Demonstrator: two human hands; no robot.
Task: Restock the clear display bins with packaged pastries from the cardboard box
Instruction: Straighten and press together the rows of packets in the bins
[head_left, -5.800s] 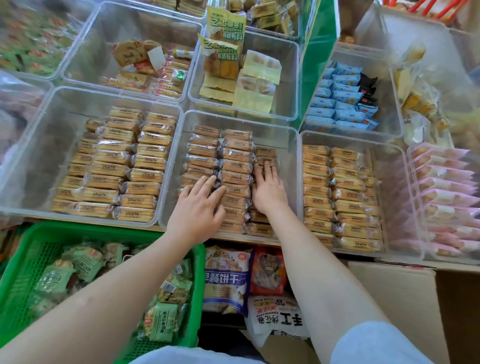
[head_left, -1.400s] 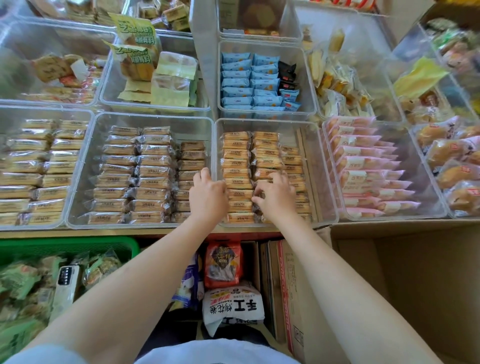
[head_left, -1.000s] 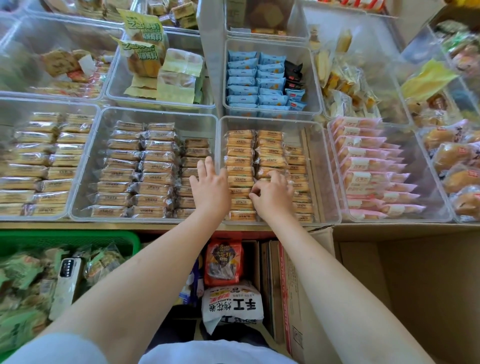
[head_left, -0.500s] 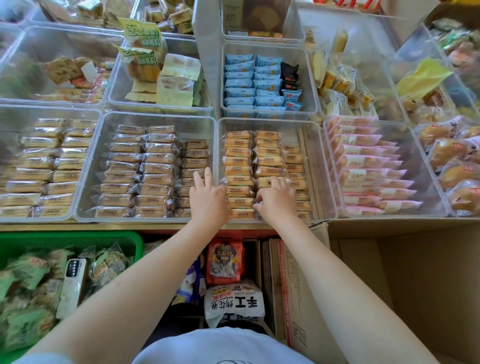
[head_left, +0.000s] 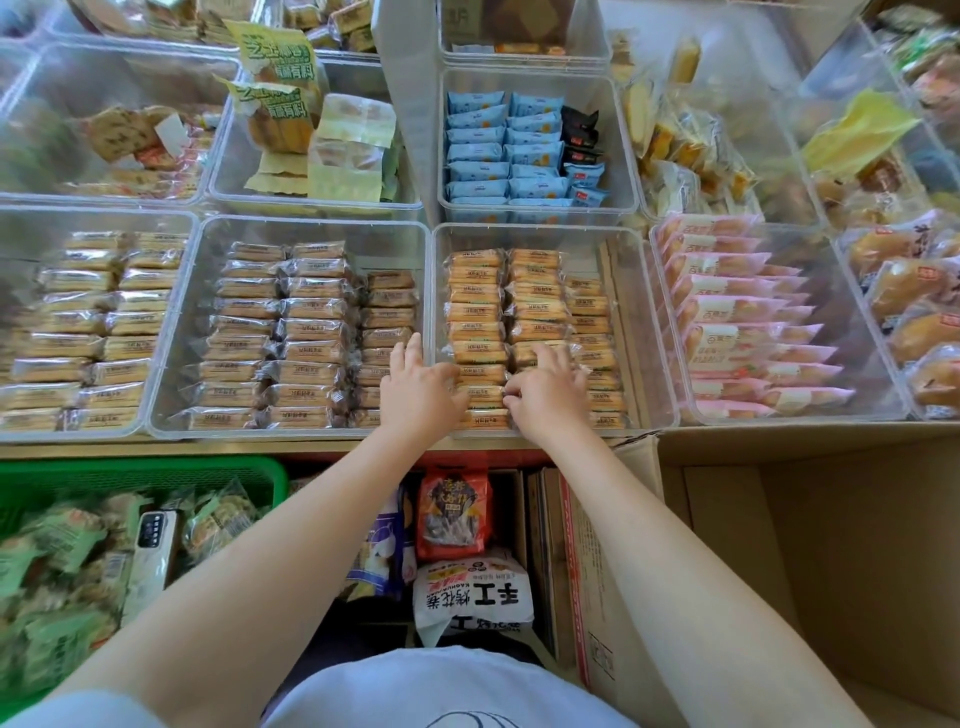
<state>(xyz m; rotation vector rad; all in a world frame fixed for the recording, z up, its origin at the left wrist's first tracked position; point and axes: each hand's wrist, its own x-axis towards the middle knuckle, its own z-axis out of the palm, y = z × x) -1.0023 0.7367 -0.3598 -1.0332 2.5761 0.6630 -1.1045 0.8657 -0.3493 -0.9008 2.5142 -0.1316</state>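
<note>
the pastries (head_left: 480, 312) lie in neat rows in a clear bin (head_left: 639, 291), orange-wrapped packets stacked in three columns that fill its left and middle, with bare plastic along its right wall. we have both hands in the near end of this bin. our right hand (head_left: 545, 395) rests on the near packets of the middle column, fingers curled down onto the wrappers, though we cannot tell whether they pinch one or only press. our left hand (head_left: 418, 389) lies over the wall between this bin and the next bin (head_left: 176, 364) to the left, its fingers fairly straight and reaching toward the left column of packets; it looks loose, holding nothing. the next bin holds paler packets in three columns too. to the right a bin of pink packets (head_left: 727, 312) stands just beside ours, and behind it one with blue packets (head_left: 498, 150). below the shelf edge at the right the box (head_left: 831, 545) stands with its flaps up, brown inside. at the left a green basket (head_left: 156, 473) holds green-wrapped snacks, and between basket and box lie a red bag (head_left: 452, 514) and a white bag (head_left: 472, 597).
</note>
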